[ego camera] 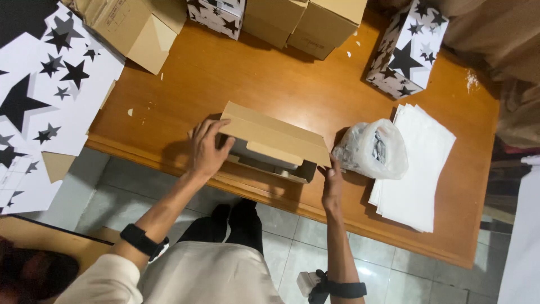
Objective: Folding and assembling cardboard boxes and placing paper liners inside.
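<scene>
- Table (pixel 292 84): orange-brown wood, seen from above, its near edge running just in front of the person's hands.
- Plain cardboard boxes (pixel 306 22): several, ranged along the far edge of the table, well apart from the hands.
- Star-printed box (pixel 406 50): white with black stars, upright at the far right of the table; a second one of the same print (pixel 216 14) stands among the plain boxes.
- Star-printed sheets (pixel 50 95): flat, white with black stars, stacked to the left and overhanging the table's left end.
- White paper stack (pixel 419 169): flat sheets at the right, reaching to the near edge of the table.
- Clear plastic bag (pixel 371 149): crumpled, lying on the left part of the paper stack, just beside the right hand.
- Open cardboard box (pixel 273 146): brown, at the near edge of the table between both hands, lid flap raised, a pale item partly visible inside.
- Left hand (pixel 207 149): fingers spread, resting flat against the left end of the box and its lid corner; a dark band on the wrist.
- Right hand (pixel 332 180): fingertips pinched on the right front corner of the lid flap; a dark strap on the wrist.
</scene>
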